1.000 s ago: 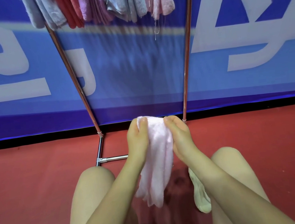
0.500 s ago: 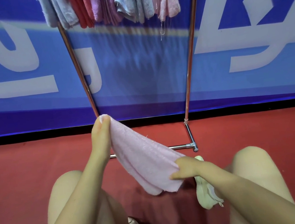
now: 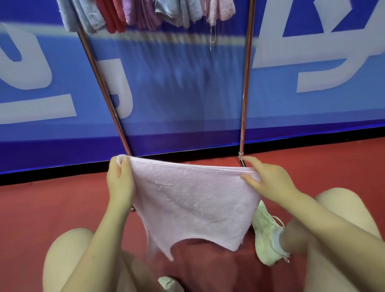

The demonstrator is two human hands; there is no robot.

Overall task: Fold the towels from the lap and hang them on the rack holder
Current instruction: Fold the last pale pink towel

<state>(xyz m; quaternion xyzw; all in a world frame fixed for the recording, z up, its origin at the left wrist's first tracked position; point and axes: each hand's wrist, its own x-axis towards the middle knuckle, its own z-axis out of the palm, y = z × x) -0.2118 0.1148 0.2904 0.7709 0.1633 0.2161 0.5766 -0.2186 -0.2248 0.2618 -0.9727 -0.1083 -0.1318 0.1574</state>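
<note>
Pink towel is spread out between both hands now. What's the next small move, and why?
Probably bring the left hand across to the right hand, folding the pink towel in half. It hangs open and unfolded, pinched at its two top corners, while the towels on the rack hang as narrow folded strips.

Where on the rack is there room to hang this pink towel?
The hanging towels crowd the bar from the left pole almost to the right pole. Only a narrow gap shows beside the right pole. Both hands hold the pink towel.
</note>
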